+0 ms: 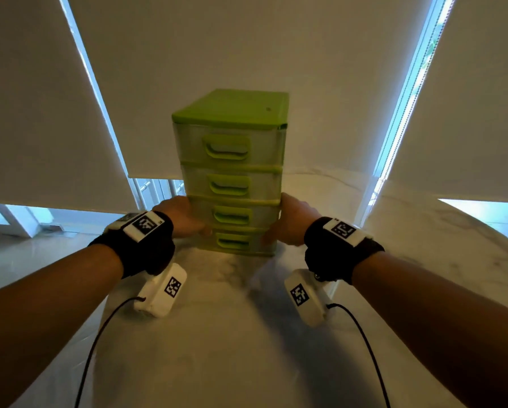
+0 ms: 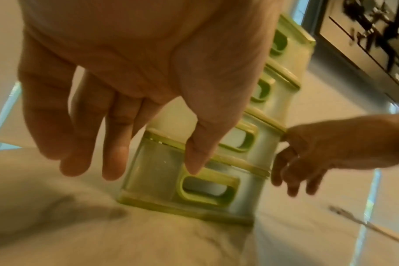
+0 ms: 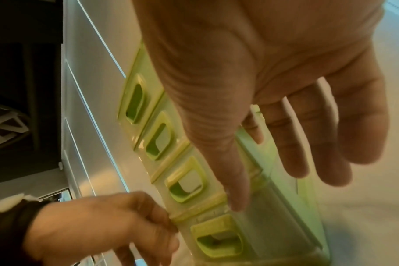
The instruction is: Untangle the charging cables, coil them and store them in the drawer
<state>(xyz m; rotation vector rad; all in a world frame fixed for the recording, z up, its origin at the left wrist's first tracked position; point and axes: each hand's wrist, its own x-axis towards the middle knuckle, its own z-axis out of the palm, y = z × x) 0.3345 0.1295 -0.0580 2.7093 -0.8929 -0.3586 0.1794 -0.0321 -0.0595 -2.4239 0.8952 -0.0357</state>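
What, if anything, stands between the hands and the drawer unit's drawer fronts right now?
Nothing visible does. The left hand and right hand flank the green drawer unit near its lower drawers, all four shut, handles exposed. No charging cables can be made out.

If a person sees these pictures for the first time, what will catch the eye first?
First, the green drawer unit with four closed drawers, standing upright on the pale marble table. Next, the left hand and right hand at its lower sides, one on each side. Behind it hang pale window blinds.
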